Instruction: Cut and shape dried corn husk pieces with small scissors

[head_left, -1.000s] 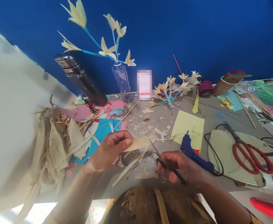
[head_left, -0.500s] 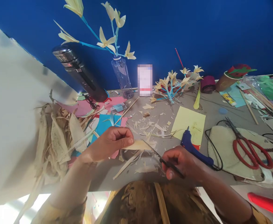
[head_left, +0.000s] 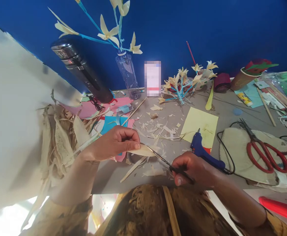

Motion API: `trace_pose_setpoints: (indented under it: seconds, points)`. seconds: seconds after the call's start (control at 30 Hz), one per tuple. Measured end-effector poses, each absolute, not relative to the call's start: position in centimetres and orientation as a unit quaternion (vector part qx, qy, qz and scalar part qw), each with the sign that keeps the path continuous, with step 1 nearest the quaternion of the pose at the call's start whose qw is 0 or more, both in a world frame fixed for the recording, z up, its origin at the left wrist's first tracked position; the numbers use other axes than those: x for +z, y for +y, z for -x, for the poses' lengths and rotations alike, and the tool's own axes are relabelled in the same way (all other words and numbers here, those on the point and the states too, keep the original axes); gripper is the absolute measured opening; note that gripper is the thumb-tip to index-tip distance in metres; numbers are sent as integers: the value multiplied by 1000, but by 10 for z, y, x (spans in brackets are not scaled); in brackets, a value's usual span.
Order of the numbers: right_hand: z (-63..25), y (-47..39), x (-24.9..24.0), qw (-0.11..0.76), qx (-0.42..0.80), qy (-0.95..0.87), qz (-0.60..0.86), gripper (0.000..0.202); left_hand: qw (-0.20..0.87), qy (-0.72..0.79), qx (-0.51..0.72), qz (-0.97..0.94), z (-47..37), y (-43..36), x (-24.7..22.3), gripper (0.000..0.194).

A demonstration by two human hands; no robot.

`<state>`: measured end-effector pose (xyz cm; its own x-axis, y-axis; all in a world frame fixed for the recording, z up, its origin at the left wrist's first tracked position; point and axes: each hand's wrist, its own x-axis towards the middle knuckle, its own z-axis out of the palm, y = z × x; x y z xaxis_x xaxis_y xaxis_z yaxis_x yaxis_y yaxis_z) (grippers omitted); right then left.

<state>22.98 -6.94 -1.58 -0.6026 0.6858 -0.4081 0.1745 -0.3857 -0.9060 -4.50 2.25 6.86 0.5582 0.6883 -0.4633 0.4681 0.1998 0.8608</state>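
Observation:
My left hand [head_left: 124, 141] pinches one end of a pale strip of corn husk [head_left: 144, 150] between thumb and fingers, above the table. In my right hand [head_left: 185, 168] is a pair of scissors [head_left: 164, 160] with dark handles. Their blades point left and lie along the husk strip, with the tips close to my left fingertips; how far the blades are parted I cannot tell. Husk scraps [head_left: 160, 129] are scattered behind the hands. Beside my right hand, a blue glue gun [head_left: 202, 152] rests partly on a yellow paper sheet [head_left: 200, 124].
Red-handled scissors [head_left: 258, 147] lie on a cream cloth pad [head_left: 232, 157] at right. Husk flowers [head_left: 181, 85] lie at the back. A plastic bottle [head_left: 128, 77] holding tall flowers and a black flask [head_left: 84, 72] stand back left. Dried husks [head_left: 62, 141] are heaped at left.
The scissors' blades have moved left along the husk, bringing their tips near my left fingers. My left hand still pinches the strip. The view has tilted slightly down.

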Motion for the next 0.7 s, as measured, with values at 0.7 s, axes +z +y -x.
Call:
trace_pose_setpoints:
  seconds: [0.7]
  points:
    - [-224, -65, -7, 161, 725, -536, 401, 46, 657, 450, 80, -600, 34, 20, 64, 28]
